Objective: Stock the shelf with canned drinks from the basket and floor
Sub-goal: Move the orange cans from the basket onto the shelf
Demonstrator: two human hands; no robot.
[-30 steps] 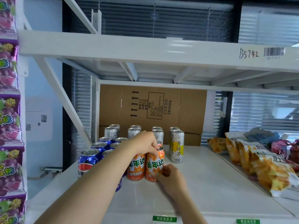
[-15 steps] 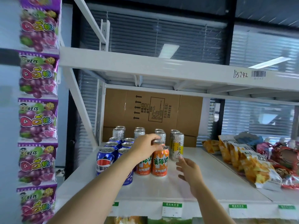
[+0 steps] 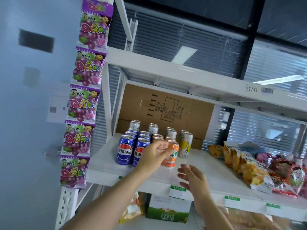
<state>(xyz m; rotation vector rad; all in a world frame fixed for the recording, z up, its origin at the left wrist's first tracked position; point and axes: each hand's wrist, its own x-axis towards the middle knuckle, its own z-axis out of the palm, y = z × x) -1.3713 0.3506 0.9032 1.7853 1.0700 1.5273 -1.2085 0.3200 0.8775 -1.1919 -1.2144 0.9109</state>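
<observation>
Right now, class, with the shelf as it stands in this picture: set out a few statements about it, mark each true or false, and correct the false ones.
1. The blue cola cans stand left of the orange drink can. True.
2. The brown cardboard box stands in front of the cans. False: it stands behind them, at the back of the white metal shelf.
3. The tall yellow-and-white can lies on its side. False: it stands upright, just right of the orange drink can.
4. The purple candy packets hang in a strip at the shelf's left post. True.
</observation>
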